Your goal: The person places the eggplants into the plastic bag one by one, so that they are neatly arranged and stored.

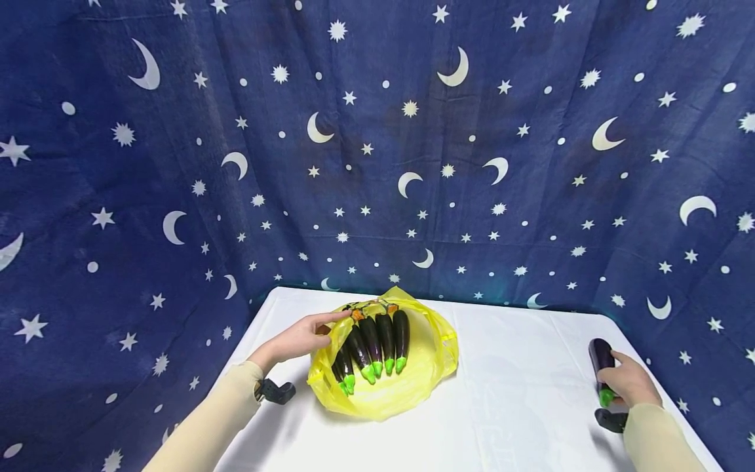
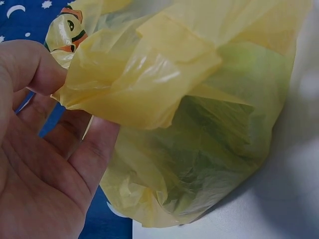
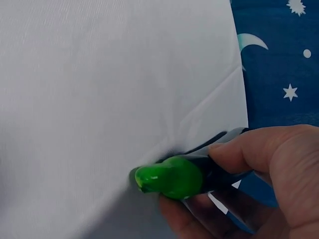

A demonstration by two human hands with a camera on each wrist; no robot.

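Note:
A yellow plastic bag (image 1: 421, 387) lies with its mouth spread wide on the table, and several dark eggplants (image 1: 386, 337) with green caps lie side by side inside it. At the bag's left rim, my left hand (image 1: 301, 339) pinches the thin film between thumb and fingers; the left wrist view shows the folded edge of the bag (image 2: 144, 74) in this grip. Far to the right, my right hand (image 1: 632, 380) grips a single eggplant (image 1: 601, 357) near its green cap. In the right wrist view the cap (image 3: 174, 177) points left, with thumb and fingers around the body.
The table (image 1: 519, 387) has a white cover, and its right edge runs close by my right hand. Behind and at both sides hangs a dark blue cloth (image 1: 377, 164) with white moons and stars. A black wrist strap device (image 1: 277, 391) sits on each arm.

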